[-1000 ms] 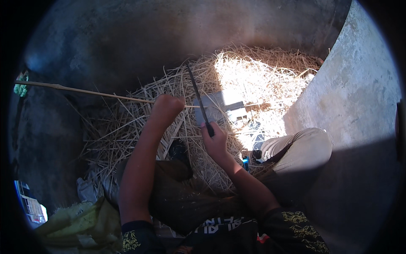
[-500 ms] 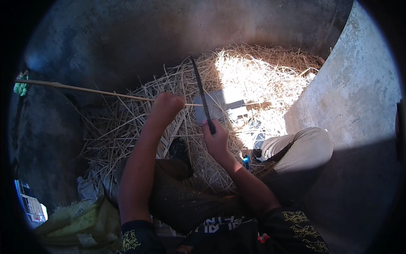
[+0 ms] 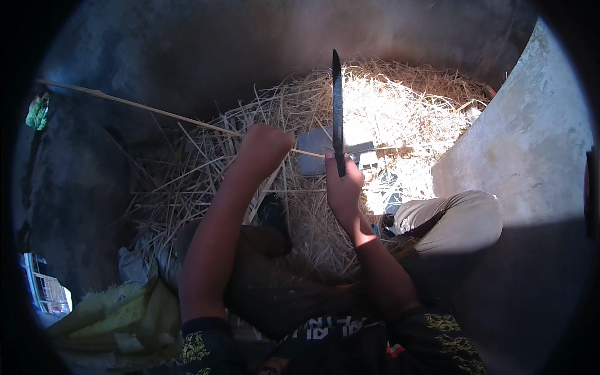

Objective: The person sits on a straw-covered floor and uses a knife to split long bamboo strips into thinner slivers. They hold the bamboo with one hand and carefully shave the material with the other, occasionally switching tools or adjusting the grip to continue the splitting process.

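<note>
My left hand (image 3: pixel 265 149) is closed in a fist around a long thin bamboo stick (image 3: pixel 156 111). Most of the stick runs out to the far left, and a short end pokes out on the right toward the knife. In my right hand (image 3: pixel 345 187) is a long dark-bladed knife (image 3: pixel 337 103), its blade pointing up and away from me. The lower part of the blade is near the stick's short end; whether they touch I cannot tell. Beneath them lies a flat grey block (image 3: pixel 314 153) on the shavings.
Pale strips and shavings (image 3: pixel 187 178) are heaped over the ground, sunlit at the right. Curved grey walls stand at the back (image 3: pixel 219 56) and right (image 3: pixel 519 150). My bent knee (image 3: pixel 465 215) is at the right, a yellowish sack (image 3: pixel 119 319) at the lower left.
The knife has swung from leaning left to nearly upright, and my right hand has shifted right and a little away. My left hand moved slightly right with the stick, whose far end rose.
</note>
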A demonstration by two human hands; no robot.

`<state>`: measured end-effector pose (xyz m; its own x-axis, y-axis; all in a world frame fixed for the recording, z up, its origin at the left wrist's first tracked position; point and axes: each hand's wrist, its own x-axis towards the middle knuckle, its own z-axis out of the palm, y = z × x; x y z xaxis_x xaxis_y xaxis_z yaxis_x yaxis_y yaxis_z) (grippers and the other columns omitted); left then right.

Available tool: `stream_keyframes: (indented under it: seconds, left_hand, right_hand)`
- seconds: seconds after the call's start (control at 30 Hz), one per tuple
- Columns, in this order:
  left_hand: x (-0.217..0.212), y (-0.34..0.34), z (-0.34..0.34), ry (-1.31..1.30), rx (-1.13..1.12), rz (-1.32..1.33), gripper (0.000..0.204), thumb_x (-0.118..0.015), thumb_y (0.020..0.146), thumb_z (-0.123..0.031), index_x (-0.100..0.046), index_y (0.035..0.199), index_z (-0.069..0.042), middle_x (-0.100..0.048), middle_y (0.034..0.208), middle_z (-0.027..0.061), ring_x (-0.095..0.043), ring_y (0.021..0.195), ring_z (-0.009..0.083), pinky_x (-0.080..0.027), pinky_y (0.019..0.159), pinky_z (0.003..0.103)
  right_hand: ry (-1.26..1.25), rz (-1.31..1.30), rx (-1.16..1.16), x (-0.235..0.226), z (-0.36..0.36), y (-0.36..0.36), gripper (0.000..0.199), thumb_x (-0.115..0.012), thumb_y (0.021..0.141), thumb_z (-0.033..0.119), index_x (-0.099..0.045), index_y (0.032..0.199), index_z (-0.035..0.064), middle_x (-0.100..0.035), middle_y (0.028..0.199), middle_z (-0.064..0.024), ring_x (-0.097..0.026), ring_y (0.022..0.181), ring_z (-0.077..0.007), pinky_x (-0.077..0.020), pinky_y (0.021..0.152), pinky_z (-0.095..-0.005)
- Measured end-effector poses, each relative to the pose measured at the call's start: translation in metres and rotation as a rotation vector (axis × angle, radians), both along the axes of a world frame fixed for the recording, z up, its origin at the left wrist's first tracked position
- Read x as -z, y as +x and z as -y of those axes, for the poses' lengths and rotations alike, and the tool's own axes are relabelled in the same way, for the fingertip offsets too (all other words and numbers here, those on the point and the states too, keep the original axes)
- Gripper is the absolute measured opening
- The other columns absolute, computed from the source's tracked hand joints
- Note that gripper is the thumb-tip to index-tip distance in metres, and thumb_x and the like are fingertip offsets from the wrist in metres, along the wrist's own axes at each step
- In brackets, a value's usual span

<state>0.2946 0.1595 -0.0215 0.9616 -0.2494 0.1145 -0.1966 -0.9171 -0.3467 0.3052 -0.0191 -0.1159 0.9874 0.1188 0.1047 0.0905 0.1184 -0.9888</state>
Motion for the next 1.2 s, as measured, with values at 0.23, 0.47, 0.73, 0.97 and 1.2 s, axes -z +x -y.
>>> stream_keyframes:
  seconds: [0.23,0.47,0.73,0.97,1.2]
  left_hand:
    - [0.003,-0.004,0.019,0.099,-0.076,-0.023,0.005,-0.068,0.075,-0.008,-0.064,0.073,-0.009,-0.065,0.066,0.0080,-0.069,0.067,0.0264,-0.053,0.063,0.038]
    - [0.008,0.004,-0.007,0.117,-0.124,-0.028,0.005,-0.070,0.074,-0.010,-0.068,0.078,-0.010,-0.067,0.070,0.0089,-0.070,0.073,0.0273,-0.054,0.066,0.040]
    - [-0.010,0.000,-0.020,0.087,-0.148,-0.112,0.018,-0.078,0.077,-0.028,-0.072,0.082,-0.012,-0.069,0.075,0.0076,-0.070,0.076,0.0277,-0.054,0.068,0.041]
    - [-0.009,-0.002,-0.023,0.080,-0.157,-0.123,0.018,-0.078,0.077,-0.027,-0.072,0.080,-0.011,-0.070,0.077,0.0076,-0.070,0.078,0.0271,-0.054,0.069,0.042]
    - [-0.012,-0.002,-0.018,0.093,-0.168,-0.098,0.008,-0.068,0.076,-0.007,-0.073,0.074,-0.013,-0.070,0.074,0.0064,-0.071,0.078,0.0243,-0.056,0.067,0.038]
  right_hand:
    - [0.041,-0.002,0.011,-0.011,0.005,0.007,0.029,-0.060,0.097,0.016,-0.051,0.073,0.0025,-0.049,0.061,0.0010,-0.041,0.060,-0.0041,-0.0367,0.053,-0.0264]
    - [0.014,0.037,-0.021,0.031,0.003,-0.004,0.028,-0.057,0.098,0.018,-0.054,0.076,0.0017,-0.053,0.061,-0.0042,-0.049,0.057,-0.0103,-0.0396,0.053,-0.0299]
    - [-0.705,-0.111,-0.216,0.155,-0.001,-0.018,0.043,-0.057,0.095,0.037,-0.062,0.090,-0.0051,-0.064,0.075,-0.0245,-0.064,0.076,-0.0433,-0.0467,0.068,-0.0485]
    - [-0.217,-0.046,-0.117,0.083,-0.009,-0.018,0.041,-0.057,0.096,0.035,-0.062,0.087,-0.0043,-0.065,0.073,-0.0212,-0.064,0.071,-0.0379,-0.0466,0.066,-0.0455]
    - [-0.817,-0.040,-0.095,0.163,0.000,-0.017,0.041,-0.055,0.099,0.032,-0.059,0.077,-0.0022,-0.056,0.064,-0.0112,-0.053,0.060,-0.0141,-0.0424,0.057,-0.0347]
